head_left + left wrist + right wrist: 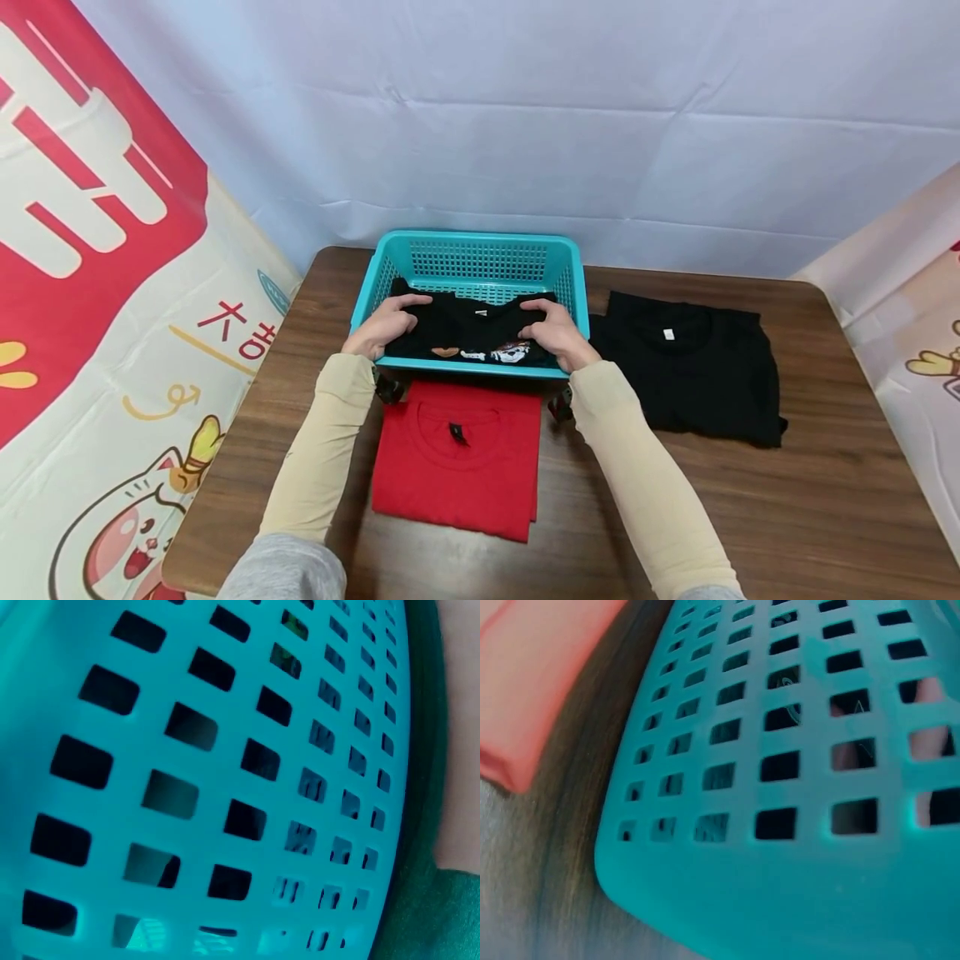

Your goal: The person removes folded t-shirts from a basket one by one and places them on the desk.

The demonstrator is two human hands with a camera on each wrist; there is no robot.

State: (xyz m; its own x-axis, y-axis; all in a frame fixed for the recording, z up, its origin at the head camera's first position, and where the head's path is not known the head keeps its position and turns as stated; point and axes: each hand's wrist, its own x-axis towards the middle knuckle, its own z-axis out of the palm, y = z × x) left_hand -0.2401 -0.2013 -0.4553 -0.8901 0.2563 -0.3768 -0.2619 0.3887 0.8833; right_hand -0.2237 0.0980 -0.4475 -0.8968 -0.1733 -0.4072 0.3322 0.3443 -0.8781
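Observation:
A folded black T-shirt (487, 327) with a white neck label and a colourful print lies in a turquoise plastic basket (480, 367). My left hand (384, 325) reaches over the basket's left front corner and grips the shirt's left side. On the opposite side, my right hand (557, 332) holds the shirt near its right edge, thumb and forefinger showing on top. The other fingers are mostly hidden. Both wrist views are filled by the basket's perforated wall; through its holes in the right wrist view, dark cloth and parts of fingers (930, 742) show.
In front of the basket, a folded red T-shirt (465, 475) lies on the brown wooden table (825, 483). Another folded black T-shirt (697, 375) lies right of the basket. A pale curtain (525, 125) hangs behind the table, and a printed cloth (112, 333) hangs at the left.

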